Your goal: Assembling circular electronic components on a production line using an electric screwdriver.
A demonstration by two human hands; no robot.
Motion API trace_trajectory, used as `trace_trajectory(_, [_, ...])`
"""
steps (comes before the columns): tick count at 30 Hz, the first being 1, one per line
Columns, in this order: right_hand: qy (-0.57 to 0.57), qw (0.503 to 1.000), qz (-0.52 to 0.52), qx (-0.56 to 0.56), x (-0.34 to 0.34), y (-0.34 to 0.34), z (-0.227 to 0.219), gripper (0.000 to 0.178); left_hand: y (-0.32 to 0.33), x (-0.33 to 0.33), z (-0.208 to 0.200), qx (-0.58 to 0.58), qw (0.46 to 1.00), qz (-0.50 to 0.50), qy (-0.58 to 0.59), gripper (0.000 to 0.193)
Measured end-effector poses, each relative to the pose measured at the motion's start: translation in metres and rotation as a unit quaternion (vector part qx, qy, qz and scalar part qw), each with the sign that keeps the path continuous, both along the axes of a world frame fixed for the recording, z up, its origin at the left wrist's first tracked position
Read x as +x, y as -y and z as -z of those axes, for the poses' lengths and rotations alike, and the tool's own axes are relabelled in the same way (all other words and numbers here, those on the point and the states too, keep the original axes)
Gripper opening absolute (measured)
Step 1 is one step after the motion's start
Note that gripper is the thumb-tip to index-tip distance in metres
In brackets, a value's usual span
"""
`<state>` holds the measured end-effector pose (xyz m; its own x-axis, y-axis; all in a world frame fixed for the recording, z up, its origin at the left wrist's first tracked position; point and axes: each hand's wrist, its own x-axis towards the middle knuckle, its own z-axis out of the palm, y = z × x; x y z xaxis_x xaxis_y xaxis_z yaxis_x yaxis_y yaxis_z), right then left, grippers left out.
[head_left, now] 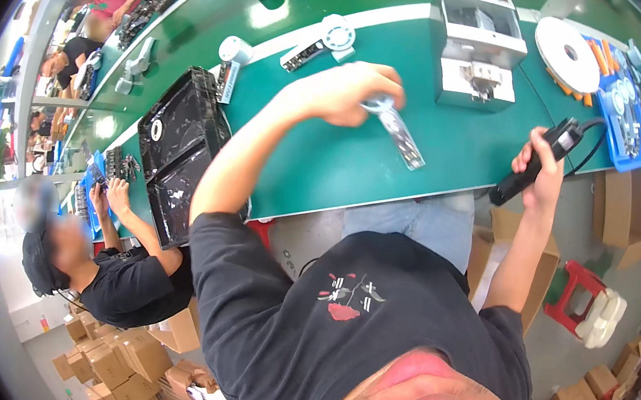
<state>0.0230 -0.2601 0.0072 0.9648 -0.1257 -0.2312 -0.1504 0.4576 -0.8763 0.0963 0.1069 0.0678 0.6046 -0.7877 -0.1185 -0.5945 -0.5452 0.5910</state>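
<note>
Over the green bench [316, 168], my left hand [352, 93] is closed around the pale end of a handheld device part [402, 140]. Its long rectangular body, with dark and metallic bits inside, points toward the bench's front edge. My fingers hide most of the rounded end. To the right, past the front edge, my right hand [541, 171] grips a black corded electric screwdriver [519, 179]; its bit cannot be made out. Nearest my left hand lies a similar part with a round pale head [338, 34]. Another such part [231, 59] lies farther left.
A white screw feeder [481, 40] stands at the back, beside a white reel [566, 56]. Blue bins of parts [621, 128] sit at right, a black tray [183, 157] at left. A co-worker [129, 281] works at far left. A red stool [574, 296] and cardboard boxes [624, 203] are on the floor.
</note>
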Motion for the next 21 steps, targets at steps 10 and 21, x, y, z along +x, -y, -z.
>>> trace_trajectory(10, [0.353,0.926,0.059,-0.12,0.059,-0.042,-0.129,0.006,0.043,-0.019,0.061,-0.24,0.961,-0.077,-0.113,0.072])
trace_trajectory(21, [0.302,0.935,0.056,-0.177,0.112,-0.097,-0.123,0.017,0.056,-0.048,0.101,-0.333,0.924,-0.186,-0.034,0.085])
